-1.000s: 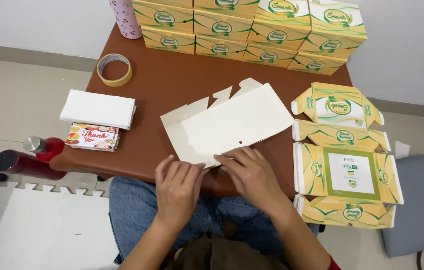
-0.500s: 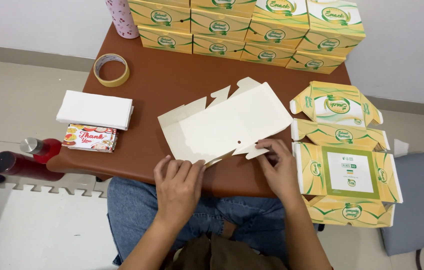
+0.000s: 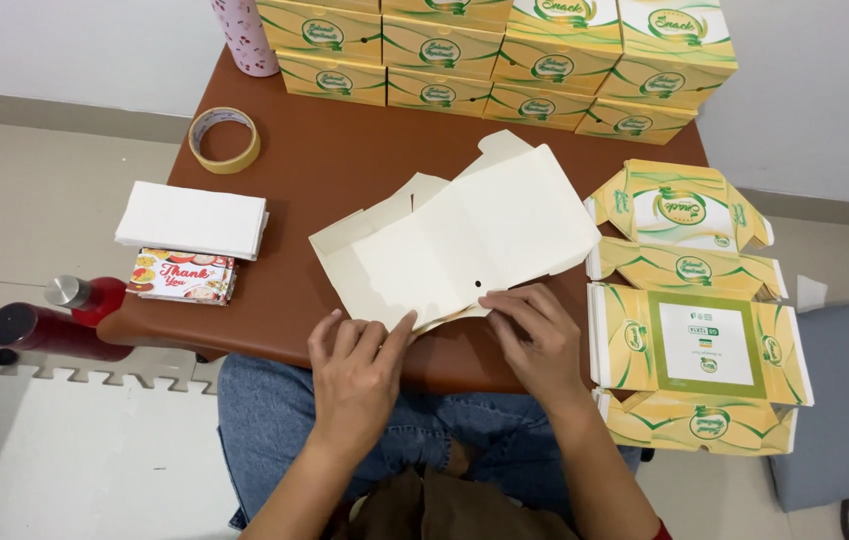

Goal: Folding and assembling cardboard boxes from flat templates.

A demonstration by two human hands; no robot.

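Note:
A flat, unfolded cream cardboard box blank (image 3: 460,240) lies plain side up in the middle of the brown table (image 3: 345,150). My left hand (image 3: 357,372) rests at the table's near edge, fingertips on the blank's near-left flap. My right hand (image 3: 537,338) pinches the blank's near edge between thumb and fingers. Both forearms reach in from below over my jeans.
Folded yellow-green snack boxes (image 3: 505,55) are stacked along the table's far edge. A pile of flat printed blanks (image 3: 690,310) lies at the right. A tape roll (image 3: 225,138), white napkin stack (image 3: 193,220), printed cards (image 3: 183,275), pink bottle (image 3: 245,35) and red bottles (image 3: 55,320) are on the left.
My right hand slid out to the blank's right flap, then came back to its near edge. The blank has shifted and turned slightly. My left hand stayed at the near-left flap.

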